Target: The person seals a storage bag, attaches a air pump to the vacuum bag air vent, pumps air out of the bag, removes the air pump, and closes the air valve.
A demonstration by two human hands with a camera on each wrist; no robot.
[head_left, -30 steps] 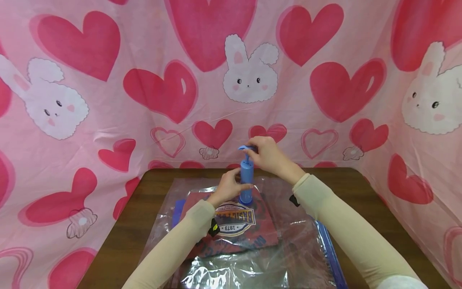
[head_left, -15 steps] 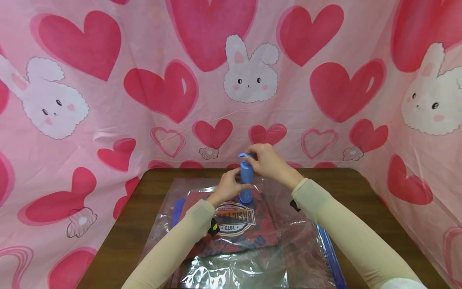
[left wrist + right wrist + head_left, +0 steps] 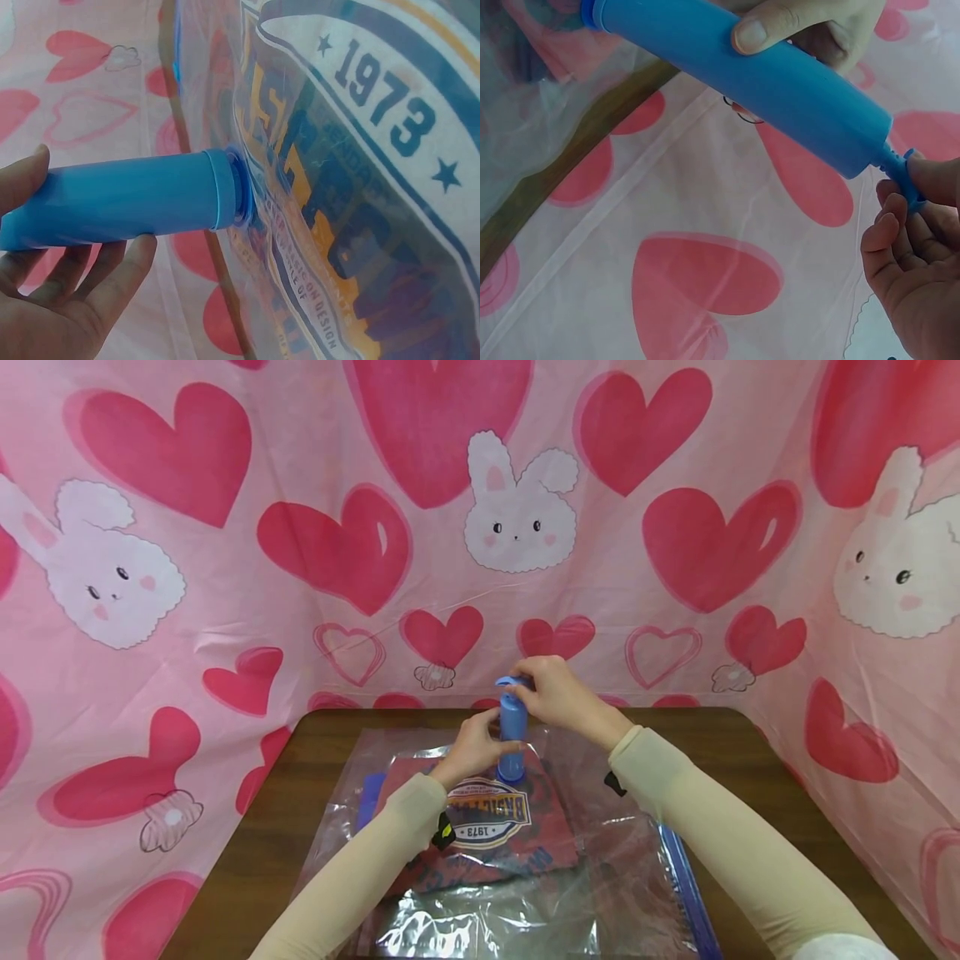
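A blue hand pump [image 3: 513, 722] stands upright on a clear plastic storage bag [image 3: 622, 868] lying on the table. Its foot meets the bag's round blue valve [image 3: 241, 187] in the left wrist view. Around the pump's barrel curl the fingers and thumb of my left hand [image 3: 474, 747]. Above, my right hand [image 3: 561, 695] grips the pump's handle [image 3: 906, 180] between thumb and fingers, and only a short length of the rod shows below it. Inside the bag lies a folded red garment [image 3: 555, 852] with a printed "1973" badge.
A blue strip [image 3: 686, 885] runs along the bag's right edge. Something blue [image 3: 370, 797] shows left of the garment. The brown wooden table [image 3: 262, 843] is backed by pink heart-and-rabbit cloth [image 3: 420, 568] on three sides.
My right hand has pushed the pump's handle down from its raised position a second ago; since half a second ago it is nearly still. My left hand stays on the barrel.
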